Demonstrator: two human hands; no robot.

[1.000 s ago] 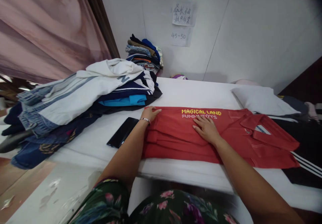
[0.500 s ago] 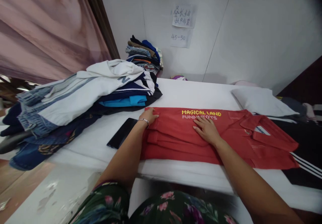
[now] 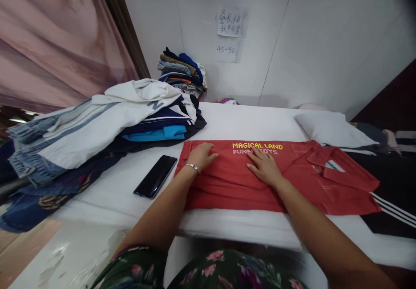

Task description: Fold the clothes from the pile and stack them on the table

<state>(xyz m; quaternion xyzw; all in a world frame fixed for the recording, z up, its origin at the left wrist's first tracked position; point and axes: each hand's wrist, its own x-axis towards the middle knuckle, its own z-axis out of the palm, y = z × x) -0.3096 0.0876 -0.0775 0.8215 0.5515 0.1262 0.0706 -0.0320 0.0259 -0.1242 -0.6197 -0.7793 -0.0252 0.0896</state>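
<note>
From where I stand, the white-covered bench takes up most of the view, with a loose heap of clothes at its left. In front of the person lies the red shirt, spread sideways along the near edge, its collar to the right, close to a black garment with white stripes. I'd judge the shirt light to middling in weight, soft and limp through the body, not fragile, and unlikely to slip from bare fingers. The collar looks stiffer, so it should keep its shape better than the creased layers nearest the person. The best holds, to my eye, are the left end and the collar end together, taking every layer so none slides loose.

The left hand rests on the shirt's left part, fingers loosely extended; the right hand lies spread, partly over the lettering. Neither seems to grip. A phone lies just beside the shirt's left end.
</note>
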